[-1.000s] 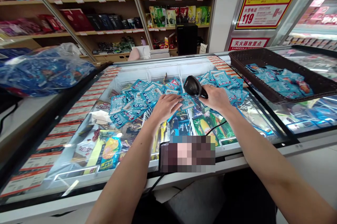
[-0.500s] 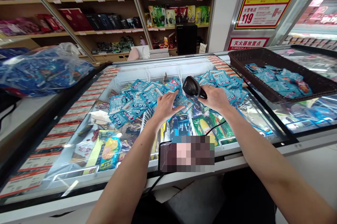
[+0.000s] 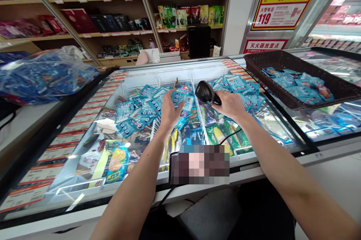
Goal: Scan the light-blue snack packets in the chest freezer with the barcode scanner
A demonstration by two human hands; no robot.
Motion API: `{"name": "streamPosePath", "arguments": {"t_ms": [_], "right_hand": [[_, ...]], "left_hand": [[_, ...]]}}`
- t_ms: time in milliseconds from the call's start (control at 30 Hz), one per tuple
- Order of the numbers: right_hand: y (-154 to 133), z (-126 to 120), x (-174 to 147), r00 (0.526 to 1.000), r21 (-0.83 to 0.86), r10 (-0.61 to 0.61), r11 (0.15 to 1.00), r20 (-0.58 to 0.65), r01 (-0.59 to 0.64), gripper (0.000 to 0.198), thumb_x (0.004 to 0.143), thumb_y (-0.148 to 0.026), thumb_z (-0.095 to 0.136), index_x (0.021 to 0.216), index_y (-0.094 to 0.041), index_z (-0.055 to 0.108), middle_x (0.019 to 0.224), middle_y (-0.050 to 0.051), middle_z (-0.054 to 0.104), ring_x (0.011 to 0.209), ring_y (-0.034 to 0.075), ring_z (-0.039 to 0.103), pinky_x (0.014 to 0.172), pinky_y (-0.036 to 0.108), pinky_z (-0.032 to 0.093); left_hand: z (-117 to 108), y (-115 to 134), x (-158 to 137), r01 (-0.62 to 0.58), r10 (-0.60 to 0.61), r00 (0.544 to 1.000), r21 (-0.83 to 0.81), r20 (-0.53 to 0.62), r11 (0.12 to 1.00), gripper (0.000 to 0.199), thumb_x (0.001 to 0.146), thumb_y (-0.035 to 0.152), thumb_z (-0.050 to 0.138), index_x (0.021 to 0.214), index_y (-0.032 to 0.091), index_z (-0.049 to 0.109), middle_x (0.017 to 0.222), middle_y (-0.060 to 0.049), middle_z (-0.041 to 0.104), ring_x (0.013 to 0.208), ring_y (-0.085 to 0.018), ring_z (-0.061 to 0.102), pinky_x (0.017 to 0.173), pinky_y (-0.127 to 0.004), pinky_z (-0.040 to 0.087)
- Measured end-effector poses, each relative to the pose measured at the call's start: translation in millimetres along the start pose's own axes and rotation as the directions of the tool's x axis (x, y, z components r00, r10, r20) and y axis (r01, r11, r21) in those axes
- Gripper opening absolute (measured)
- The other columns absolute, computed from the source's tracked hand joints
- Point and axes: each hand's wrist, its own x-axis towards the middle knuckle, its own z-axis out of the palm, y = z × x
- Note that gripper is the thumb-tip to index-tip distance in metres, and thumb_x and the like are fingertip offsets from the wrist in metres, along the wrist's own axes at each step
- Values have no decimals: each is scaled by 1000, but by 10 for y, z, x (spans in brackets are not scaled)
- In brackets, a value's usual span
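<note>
My right hand (image 3: pixel 230 104) grips the handle of a black barcode scanner (image 3: pixel 204 91). The scanner's head points left over the glass top. My left hand (image 3: pixel 170 111) is over a spread of small blue snack packets (image 3: pixel 150 105), its fingers stretched out and thumb held apart. Just right of that thumb lies one blue packet with its white label side up (image 3: pixel 184 101); whether the hand touches it, I cannot tell. More blue packets (image 3: pixel 235 83) are heaped beyond the scanner.
Below the glass of the chest freezer (image 3: pixel 194 186) are wrapped ice creams (image 3: pixel 117 161). A phone with a blurred screen (image 3: pixel 199 165) rests at the front edge. At right stands a brown basket (image 3: pixel 270 58) with blue packets; at left, a plastic bag of packets (image 3: pixel 45 76).
My left hand has shifted left, away from the scanner. The packet near it has also moved left, uncovering the ice creams below. The right hand and scanner stay almost still.
</note>
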Motion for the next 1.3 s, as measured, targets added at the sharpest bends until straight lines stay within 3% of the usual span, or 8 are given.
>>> {"name": "streamPosePath", "arguments": {"t_ms": [133,267,467,600,867,1133,1300], "right_hand": [[-6,-5,1,1000,-7,11,1000,16,-11,36,81,-43,49,107,-18,55,97,8,66,79,21,61,59,29,34],[-10,-12,-3,1000,-6,7,1000,10,-7,35,82,-43,48,106,-18,55,96,7,66,78,22,61,59,29,33],[-28,-39,-13,998,29,-40,999,37,39,35,81,-40,50,108,-19,54,99,7,66,81,21,61,61,29,34],[-41,-46,-17,996,54,-76,996,36,74,34,79,-39,51,106,-19,55,98,6,66,79,20,61,61,29,34],[-52,-26,-23,985,125,-173,978,29,168,38,77,-42,51,108,-19,56,97,5,66,78,20,60,61,28,34],[-49,-12,-31,984,122,-177,977,2,176,36,78,-40,50,106,-18,57,95,5,66,75,18,60,59,28,33],[-56,-31,-28,983,110,-183,978,20,180,36,78,-40,51,106,-18,56,96,6,66,76,19,60,59,28,33]], "left_hand": [[3,68,-38,39,-41,999,-122,-13,992,47,85,43,45,124,19,31,100,-9,54,81,-15,56,71,-30,45],[73,25,-59,118,-118,993,-168,7,979,48,86,42,43,125,19,27,90,-5,53,54,-7,45,55,-24,39],[78,7,-47,82,-83,996,-36,-28,996,45,86,41,44,126,21,38,101,-7,56,59,-9,48,65,-28,42],[57,2,-57,84,-84,996,12,-39,996,41,87,44,41,119,20,47,87,-6,57,63,-13,51,69,-30,42],[102,-82,-56,171,-173,984,-35,-49,985,44,86,49,39,117,18,44,64,1,50,48,-11,45,56,-27,37],[76,-55,-71,159,-159,987,-9,-23,987,47,86,53,38,118,20,43,60,1,49,45,-13,45,53,-28,35],[68,-27,-59,151,-150,988,16,-29,988,45,86,51,38,118,19,43,65,0,51,53,-15,51,59,-28,38]]}}
